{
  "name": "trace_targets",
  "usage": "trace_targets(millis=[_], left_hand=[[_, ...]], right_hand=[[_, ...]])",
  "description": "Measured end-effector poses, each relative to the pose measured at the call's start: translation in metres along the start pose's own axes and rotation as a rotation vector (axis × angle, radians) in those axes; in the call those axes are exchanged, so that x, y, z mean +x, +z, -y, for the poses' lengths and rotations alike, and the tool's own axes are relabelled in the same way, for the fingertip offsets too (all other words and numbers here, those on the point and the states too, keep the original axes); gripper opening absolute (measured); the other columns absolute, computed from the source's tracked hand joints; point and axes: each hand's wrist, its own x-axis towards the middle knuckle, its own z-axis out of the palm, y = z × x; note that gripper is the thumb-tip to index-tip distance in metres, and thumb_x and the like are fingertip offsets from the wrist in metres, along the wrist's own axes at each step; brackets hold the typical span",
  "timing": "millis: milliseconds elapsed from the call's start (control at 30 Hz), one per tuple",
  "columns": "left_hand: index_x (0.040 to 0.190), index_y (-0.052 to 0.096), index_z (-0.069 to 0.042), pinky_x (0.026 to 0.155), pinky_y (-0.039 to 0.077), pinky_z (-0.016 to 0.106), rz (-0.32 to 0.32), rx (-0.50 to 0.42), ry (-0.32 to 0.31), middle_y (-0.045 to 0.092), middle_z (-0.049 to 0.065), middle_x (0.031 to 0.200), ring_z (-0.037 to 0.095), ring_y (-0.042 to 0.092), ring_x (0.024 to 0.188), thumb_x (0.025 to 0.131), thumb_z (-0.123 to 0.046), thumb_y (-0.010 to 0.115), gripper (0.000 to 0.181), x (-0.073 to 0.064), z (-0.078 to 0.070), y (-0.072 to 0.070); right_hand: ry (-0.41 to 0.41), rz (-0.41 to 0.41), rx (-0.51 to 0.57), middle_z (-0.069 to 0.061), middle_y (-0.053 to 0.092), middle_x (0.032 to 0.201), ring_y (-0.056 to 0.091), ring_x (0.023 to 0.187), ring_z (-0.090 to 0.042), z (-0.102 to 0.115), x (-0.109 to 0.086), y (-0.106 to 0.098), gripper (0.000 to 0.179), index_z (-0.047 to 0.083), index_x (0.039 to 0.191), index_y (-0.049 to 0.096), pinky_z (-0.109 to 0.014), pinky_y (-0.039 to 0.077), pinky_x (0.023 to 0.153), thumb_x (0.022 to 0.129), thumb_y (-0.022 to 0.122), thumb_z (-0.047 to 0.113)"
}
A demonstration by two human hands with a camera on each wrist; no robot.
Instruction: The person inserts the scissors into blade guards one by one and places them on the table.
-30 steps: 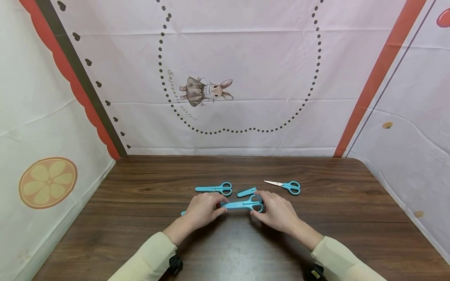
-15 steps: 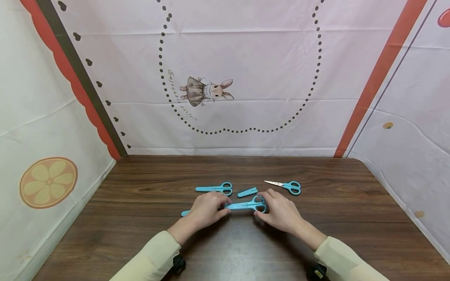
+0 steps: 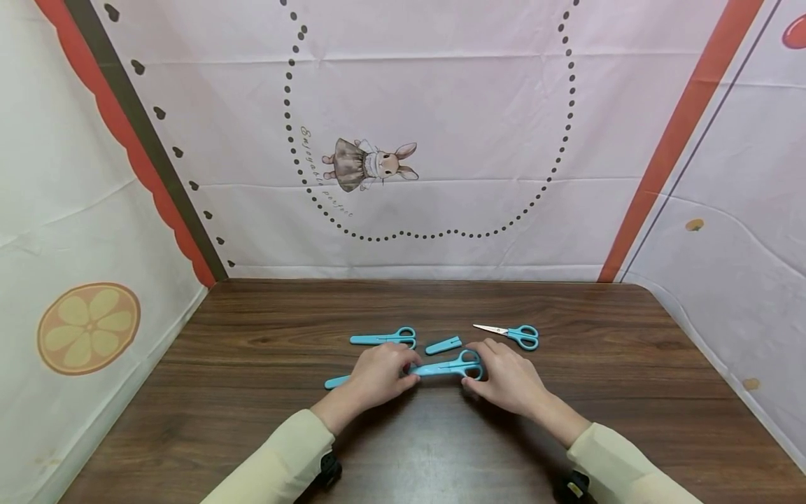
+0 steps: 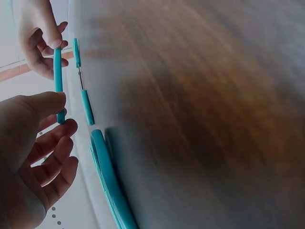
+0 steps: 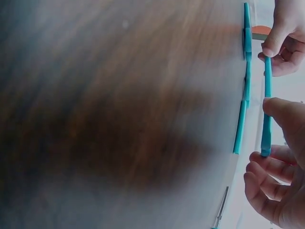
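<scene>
Left hand (image 3: 380,374) and right hand (image 3: 510,378): over the last second you have carried both a little toward the right edge of the tabletop (image 3: 630,378), with the sheathed scissors (image 3: 447,367) travelling between them; the things lying on the wood stayed put.
Fitted sheath (image 3: 431,370): no bare metal shows on this pair, so the shift reads as a change of place only, the cover seemingly on and your work at much the same stage.
Left hand grip: thumb and forefinger pinch the sheath's tip end; your other fingers bend loosely and hold nothing.
Right hand grip: thumb on the near side of the handle loops (image 5: 267,136), fingertips on the far side, spread only as far as the handles need.
Sheathed scissors: touching both your hands, lifted off the tabletop, about midway between its left and right edges, handles toward the right edge.
Loose sheath (image 3: 443,345): just beyond them toward the far edge, lying slanted.
Other sheathed pair (image 3: 378,339): beyond your left hand, tip toward the left edge.
Turquoise tip (image 3: 336,382): beside your left wrist; the hand hides the rest.
Bare-bladed scissors (image 3: 507,332): beyond your right hand, nearer the far edge, points toward the left edge.
</scene>
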Motion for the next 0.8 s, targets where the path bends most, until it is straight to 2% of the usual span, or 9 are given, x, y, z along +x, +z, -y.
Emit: trace_targets(millis=[467,800], left_hand=[[0.099,0.069,-0.021,0.048,0.036,0.019,0.072,0.019,-0.032,0.057,-0.011,0.072,0.002,0.048,0.063,0.084,-0.031,0.067,0.018,0.012,-0.005,0.006],[0.098,0.069,-0.021,0.049,0.038,0.018,0.068,0.047,-0.005,0.061,-0.01,0.078,0.001,0.051,0.064,0.084,-0.029,0.067,0.017,0.018,-0.008,0.01]], right_hand=[[0.008,0.001,-0.024,0.001,0.061,0.099,0.058,0.084,-0.015,-0.01,0.0,0.001,0.049,0.015,0.112,0.061,-0.031,0.047,0.061,0.072,0.075,0.041],[0.019,0.001,-0.031,-0.001,0.061,0.102,0.059,0.087,-0.018,-0.015,0.0,0.0,0.048,0.014,0.11,0.062,-0.033,0.049,0.059,0.071,0.077,0.038]])
